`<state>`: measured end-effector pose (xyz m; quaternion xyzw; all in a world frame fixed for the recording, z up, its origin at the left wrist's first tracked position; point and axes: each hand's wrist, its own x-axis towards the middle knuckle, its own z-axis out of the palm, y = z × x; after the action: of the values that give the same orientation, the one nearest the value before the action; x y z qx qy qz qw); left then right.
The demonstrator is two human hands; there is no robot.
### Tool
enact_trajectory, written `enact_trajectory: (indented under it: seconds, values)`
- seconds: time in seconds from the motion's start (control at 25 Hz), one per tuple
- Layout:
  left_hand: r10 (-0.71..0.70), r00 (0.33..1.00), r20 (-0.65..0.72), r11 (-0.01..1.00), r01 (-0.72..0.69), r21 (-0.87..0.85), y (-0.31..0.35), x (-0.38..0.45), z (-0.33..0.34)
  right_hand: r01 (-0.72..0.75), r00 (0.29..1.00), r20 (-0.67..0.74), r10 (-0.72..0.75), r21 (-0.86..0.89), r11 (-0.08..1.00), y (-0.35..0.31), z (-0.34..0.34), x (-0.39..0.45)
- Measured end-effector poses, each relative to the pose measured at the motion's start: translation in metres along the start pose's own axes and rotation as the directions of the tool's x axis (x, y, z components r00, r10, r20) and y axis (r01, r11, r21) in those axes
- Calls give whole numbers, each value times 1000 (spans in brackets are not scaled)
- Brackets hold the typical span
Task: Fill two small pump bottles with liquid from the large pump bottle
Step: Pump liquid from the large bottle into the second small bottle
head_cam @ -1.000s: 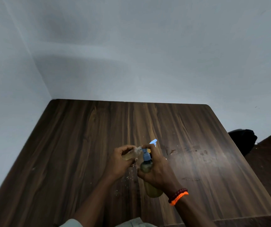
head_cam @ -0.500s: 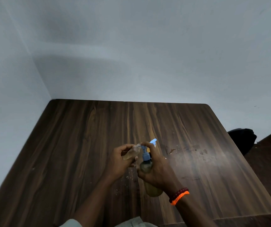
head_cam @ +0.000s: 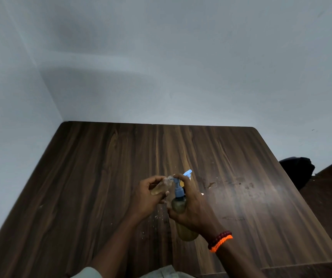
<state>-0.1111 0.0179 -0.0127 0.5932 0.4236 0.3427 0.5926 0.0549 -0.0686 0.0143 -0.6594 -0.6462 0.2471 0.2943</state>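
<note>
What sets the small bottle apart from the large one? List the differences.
The small bottle is clear, capless and tilted in the left hand; the large pump bottle is bigger, stands nearly upright in the right hand and wears a blue pump. Both hold yellowish liquid above the table.

A dark wooden table [head_cam: 101, 187] meets pale walls [head_cam: 181, 67]; a black object [head_cam: 297, 171] sits beside it.

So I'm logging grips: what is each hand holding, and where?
Left hand grips the small bottle around its body; right hand wraps the large pump bottle at its shoulder.
</note>
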Motion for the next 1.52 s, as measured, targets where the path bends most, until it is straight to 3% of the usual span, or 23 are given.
enact_trajectory:
  seconds: [0.72,0.92,1.08,1.28,1.52]
  values:
    - [-2,1000,26,1000,1,23,2,-4,-1,0,1000,0,0,30,1000,1,3,-2]
    - [-26,998,50,998,23,52,-1,-7,-1,13,998,-63,-11,32,999,0,4,-5]
    - [-10,999,43,999,9,30,5,-8,-1,4,1000,-2,-4,5,1000,2,4,-5]
    - [-28,997,65,997,24,67,2,-11,-3,8,999,-48,-7,26,1000,1,6,-6]
    - [-10,999,36,1000,9,28,5,-9,-4,-2,1000,-10,2,1,1000,3,7,-5]
